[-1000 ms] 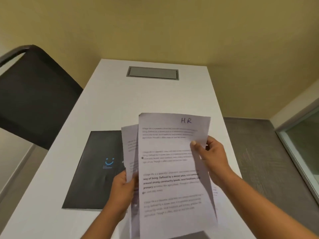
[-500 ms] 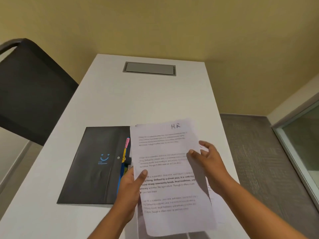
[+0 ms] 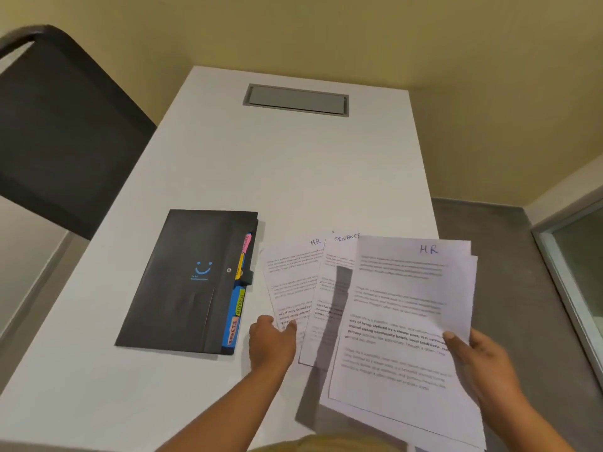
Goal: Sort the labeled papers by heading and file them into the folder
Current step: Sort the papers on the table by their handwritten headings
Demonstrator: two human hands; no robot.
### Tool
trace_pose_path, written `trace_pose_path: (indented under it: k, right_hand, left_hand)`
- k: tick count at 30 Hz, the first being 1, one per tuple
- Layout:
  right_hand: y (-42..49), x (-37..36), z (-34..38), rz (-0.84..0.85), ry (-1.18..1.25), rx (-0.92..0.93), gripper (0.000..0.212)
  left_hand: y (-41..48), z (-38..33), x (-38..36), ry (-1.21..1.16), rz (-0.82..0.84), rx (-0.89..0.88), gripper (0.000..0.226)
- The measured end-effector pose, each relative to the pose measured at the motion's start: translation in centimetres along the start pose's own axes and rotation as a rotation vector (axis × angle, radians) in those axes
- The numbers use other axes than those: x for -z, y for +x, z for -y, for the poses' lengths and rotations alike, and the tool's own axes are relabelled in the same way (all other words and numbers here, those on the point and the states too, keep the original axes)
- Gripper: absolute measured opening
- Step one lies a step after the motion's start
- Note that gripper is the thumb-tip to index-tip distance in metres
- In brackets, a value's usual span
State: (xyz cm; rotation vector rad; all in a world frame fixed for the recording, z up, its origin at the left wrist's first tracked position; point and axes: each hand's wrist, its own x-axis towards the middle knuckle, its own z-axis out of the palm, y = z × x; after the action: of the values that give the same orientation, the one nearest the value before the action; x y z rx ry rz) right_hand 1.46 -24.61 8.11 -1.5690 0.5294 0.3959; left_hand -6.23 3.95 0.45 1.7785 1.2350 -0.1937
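Three groups of printed white papers are fanned across the near right of a white worktop point(image 3: 277, 164). Furthest left, an HR sheet point(image 3: 293, 272), so headed in blue handwriting, is laid flat. Its right side is overlapped by a FINANCE sheet point(image 3: 339, 256). Over that, a stack point(image 3: 398, 321) whose top page is also headed "HR" is held raised and tilted. Each page is covered with short blocks of small grey print, with a few bold lines mid-page.

The stack is gripped at its right edge by the right hand point(image 3: 483, 360), with the thumb clamped on top and the fingers hidden beneath. The left hand point(image 3: 272, 342) is set at the lower left edge of the HR sheet, thumb on the paper; whether the sheet is pinched or merely touched cannot be told.

Just left of the papers, a closed black folder point(image 3: 182, 282) with a blue smiley is laid flat, with pink, yellow, green and orange tabs point(image 3: 239, 305) showing along its right edge. A black chair point(image 3: 58, 125) is seen at the left.
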Motion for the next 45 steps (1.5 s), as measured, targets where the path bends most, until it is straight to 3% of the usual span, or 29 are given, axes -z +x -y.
trace_pose_path:
  k: [7, 10, 15, 18, 20, 22, 24, 27, 36, 45]
  right_hand:
    - [-1.1, 4.6, -0.8, -0.165, 0.09, 0.077, 0.014]
    - [-1.1, 6.0, -1.2, -0.2, 0.147, 0.118, 0.011]
    - [-0.6, 7.7, -1.5, -0.247, 0.167, 0.095, 0.022]
    - [-0.2, 8.2, -1.7, -0.266, 0.207, 0.093, 0.023]
    - [-0.1, 8.6, -1.6, -0.265, 0.247, 0.116, 0.005]
    - [-0.2, 8.9, -1.3, -0.248, 0.225, 0.108, 0.025]
    - [-0.1, 9.4, -1.2, -0.254, 0.244, 0.106, 0.004]
    - [0.2, 10.3, -1.5, -0.247, 0.19, 0.11, 0.022]
    - [0.1, 10.7, -1.6, -0.262, 0.172, 0.119, 0.016]
    - [0.0, 9.1, -2.1, -0.244, 0.227, 0.081, 0.022]
  left_hand:
    - [1.2, -1.6, -4.4, 0.208, -0.186, 0.093, 0.079]
    - [1.5, -2.4, -5.6, 0.29, -0.222, 0.117, 0.084]
    - [2.3, -2.6, -5.8, 0.025, -0.158, 0.116, 0.079]
    - [2.4, -2.9, -4.9, 0.129, -0.13, 0.124, 0.062]
    - [2.4, -2.8, -4.6, 0.179, -0.121, 0.089, 0.044]
    - [2.5, -2.5, -4.6, 0.134, -0.096, 0.062, 0.034]
    - [2.6, -2.2, -4.5, 0.034, -0.082, 0.065, 0.025]
    - [2.3, -2.1, -4.0, 0.038, -0.095, 0.043, 0.013]
    - [2.2, -4.6, 0.2, 0.139, -0.142, -0.284, 0.019]
    - [4.0, -6.5, 4.4, 0.031, -0.259, -0.351, 0.025]
